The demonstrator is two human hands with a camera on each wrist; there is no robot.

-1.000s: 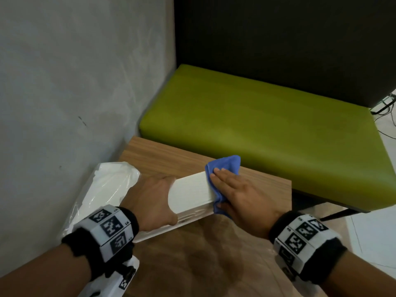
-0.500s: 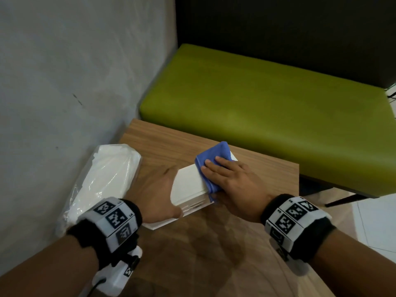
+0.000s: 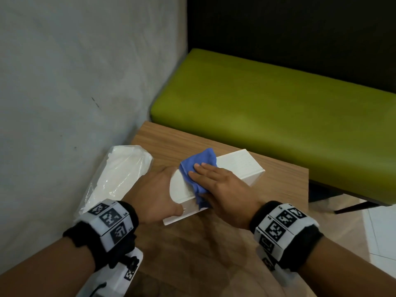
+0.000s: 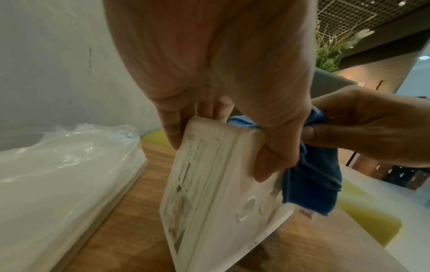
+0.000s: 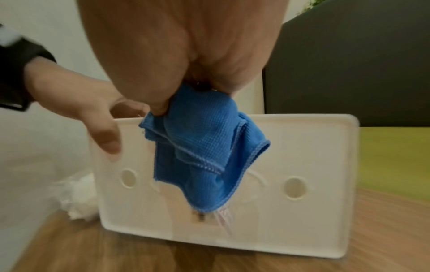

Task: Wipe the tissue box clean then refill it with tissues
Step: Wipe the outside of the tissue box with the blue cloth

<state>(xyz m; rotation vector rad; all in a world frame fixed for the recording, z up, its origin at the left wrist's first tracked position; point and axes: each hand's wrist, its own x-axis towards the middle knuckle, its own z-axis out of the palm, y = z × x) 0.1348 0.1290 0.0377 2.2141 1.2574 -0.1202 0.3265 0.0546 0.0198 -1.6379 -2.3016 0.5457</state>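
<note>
The blue cloth (image 5: pixel 202 147) hides part of the tissue box (image 5: pixel 302 150).

Matt plastic box (image 5: pixel 302 147) — woven cloth (image 5: pixel 204 139)

Head view looks down, wrist views close, sharing tissue box (image 3: pixel 235 166)

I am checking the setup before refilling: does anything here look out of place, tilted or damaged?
The tissue box is not flat: it stands on a long side, steadied by the left hand. A blurred brownish mark shows on its near panel.
</note>
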